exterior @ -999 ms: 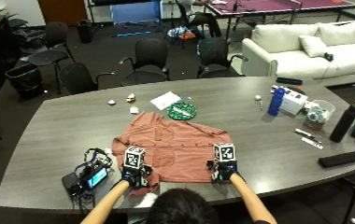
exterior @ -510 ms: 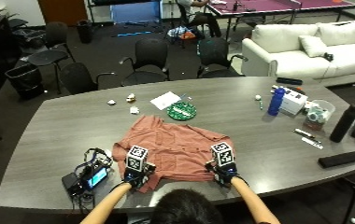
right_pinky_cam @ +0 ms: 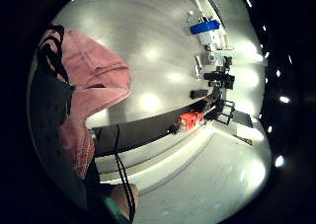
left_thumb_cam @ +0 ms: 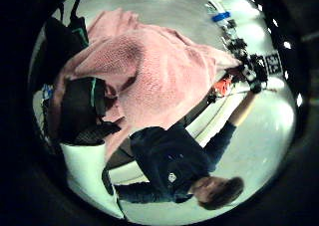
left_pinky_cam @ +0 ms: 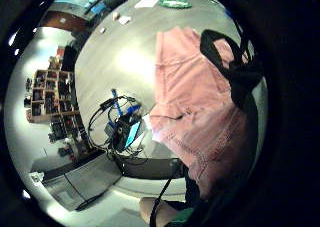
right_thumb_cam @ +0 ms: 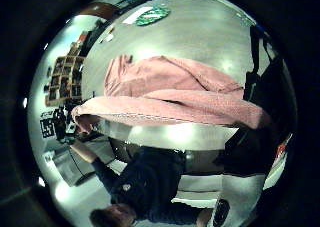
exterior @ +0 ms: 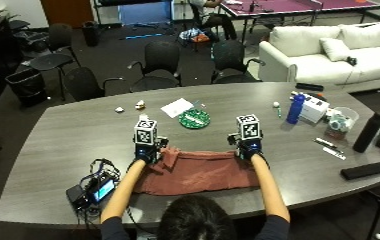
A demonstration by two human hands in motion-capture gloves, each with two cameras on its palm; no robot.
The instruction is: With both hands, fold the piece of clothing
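Lying doubled on the grey table [exterior: 57, 150] before the person, the pink knitted garment [exterior: 196, 172] has had its near hem carried forward over itself; left hand [exterior: 146, 150] and right hand [exterior: 248, 148] pinch that far edge, completing a first fold.

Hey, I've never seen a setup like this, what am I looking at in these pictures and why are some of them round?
A person sits at a grey table folding a pink garment. Both hands wear black gloves: the left hand and right hand each grip the cloth's far edge. One picture comes from a camera above and behind the head. The four round ones come from tiny wide-angle cameras on the palms, so the cloth looms large. Also on the table: a green disc, a blue bottle and a small screen device.
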